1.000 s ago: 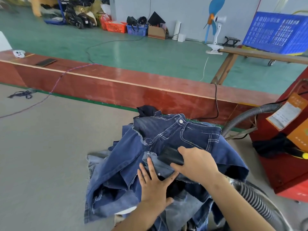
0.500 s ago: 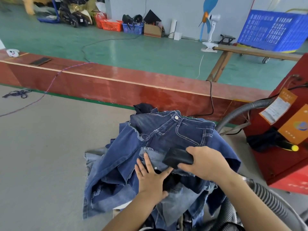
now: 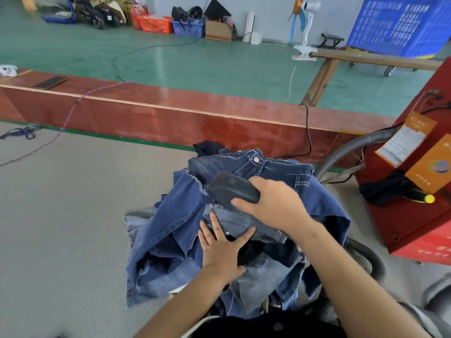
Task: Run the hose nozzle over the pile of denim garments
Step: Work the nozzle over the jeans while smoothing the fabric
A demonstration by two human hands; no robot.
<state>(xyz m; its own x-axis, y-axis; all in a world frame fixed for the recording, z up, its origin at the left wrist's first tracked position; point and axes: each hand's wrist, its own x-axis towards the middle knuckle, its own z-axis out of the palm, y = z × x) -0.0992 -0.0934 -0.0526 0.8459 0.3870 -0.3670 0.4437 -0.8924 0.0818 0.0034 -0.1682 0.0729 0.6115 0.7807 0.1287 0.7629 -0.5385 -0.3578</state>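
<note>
denim (image 3: 170, 215): showing as woven cloth, frayed edges
nozzle (image 3: 231, 189): looking like matt black plastic
hose (image 3: 346, 152): appearing ribbed, grey
board (image 3: 170, 118): gleaming glossy, reddish wood
floor (image 3: 195, 62): shining smooth green

Bright, even daylight fills the room, glare streaking the green floor (image 3: 156, 62) toward twelve o'clock, shadows soft, wide-angle bending straight edges at the rim, the near forearms slightly blurred.

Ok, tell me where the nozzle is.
The nozzle sits mid-frame in the head view, gripped by the right hand, atop the dark jeans on the pile.
</note>
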